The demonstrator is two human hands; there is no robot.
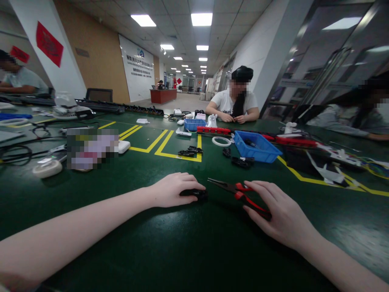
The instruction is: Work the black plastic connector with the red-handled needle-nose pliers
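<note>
Pinching a small black part (199,194) in the left hand (174,190), on or just above the table (170,251); holding red-handled pliers (228,186) in the right hand (281,211), with handles spread and nose just beside the part, apparently not touching. Probably readying tool and part; would next call for steadying the part and lining up the pliers.

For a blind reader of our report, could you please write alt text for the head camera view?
A person's left hand holds a black part over a green table, while the right hand holds red-handled pliers, tips near the part. Beyond are other black pieces and blue bins; a co-worker sits across the table.
</note>
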